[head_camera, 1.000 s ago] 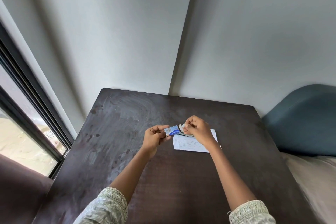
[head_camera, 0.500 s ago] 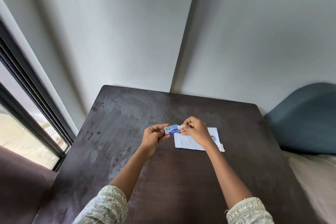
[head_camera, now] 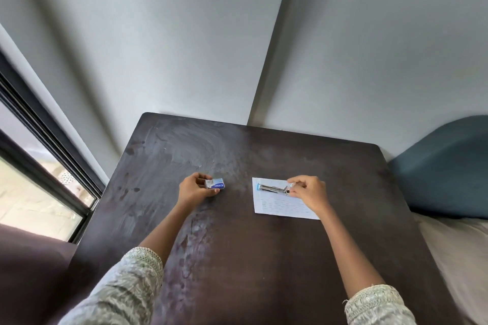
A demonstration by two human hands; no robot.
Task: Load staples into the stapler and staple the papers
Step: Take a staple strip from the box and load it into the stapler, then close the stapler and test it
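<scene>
A small blue and white staple box [head_camera: 215, 183] rests on the dark table [head_camera: 237, 245], held at its left end by my left hand [head_camera: 195, 188]. Lined white papers [head_camera: 280, 204] lie to the right. A silver stapler [head_camera: 272, 188] with a blue tip lies across the top of the papers. My right hand [head_camera: 307, 191] is at the stapler's right end, fingers pinched there; a small strip of staples may be between the fingertips, too small to confirm.
The table stands against a grey wall. A black-framed window [head_camera: 45, 166] is at the left. A blue cushion [head_camera: 446, 166] and a beige mattress [head_camera: 459, 253] lie to the right of the table.
My hands have parted. The left one carried the staple box left and down onto the table. The right one moved right to the stapler's end, uncovering the stapler on the papers.
</scene>
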